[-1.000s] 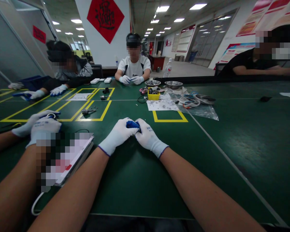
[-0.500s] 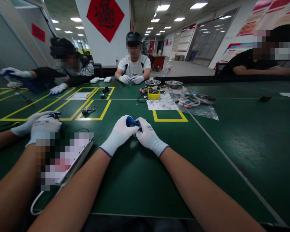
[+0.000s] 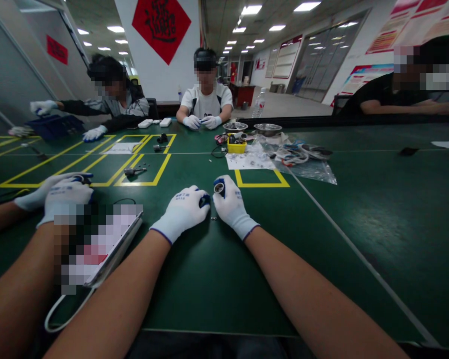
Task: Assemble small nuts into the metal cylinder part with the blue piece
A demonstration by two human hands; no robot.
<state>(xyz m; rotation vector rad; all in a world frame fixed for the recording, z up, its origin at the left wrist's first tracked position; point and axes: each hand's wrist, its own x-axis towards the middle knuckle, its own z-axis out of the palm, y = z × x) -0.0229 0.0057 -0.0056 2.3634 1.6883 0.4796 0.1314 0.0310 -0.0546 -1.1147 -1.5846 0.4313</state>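
Observation:
My right hand [image 3: 232, 204], in a white glove with blue fingertips, is wrapped round a small metal cylinder [image 3: 219, 188]. The cylinder's round open end faces up toward me. Just left of it, my left hand [image 3: 185, 209], gloved alike, rests low over the table with its fingers curled in to the thumb. Whatever lies between those fingertips, if anything, is hidden. Two tiny metal rings [image 3: 213, 218] lie on the green table [image 3: 217, 279] between my hands, close to the left thumb.
At left, a co-worker's gloved hands [image 3: 69, 197] work beside a tablet-like device [image 3: 114, 249] with a white cable. Metal parts [image 3: 134, 171] lie within yellow tape. Beyond stand a yellow box [image 3: 237, 144], steel bowls [image 3: 268, 129] and a plastic bag [image 3: 310, 167] with gloves. Other people sit around.
My hands have moved apart; the left has come down toward the table. The cylinder now shows in my right hand, and the two rings are visible. A co-worker at far left raised an arm.

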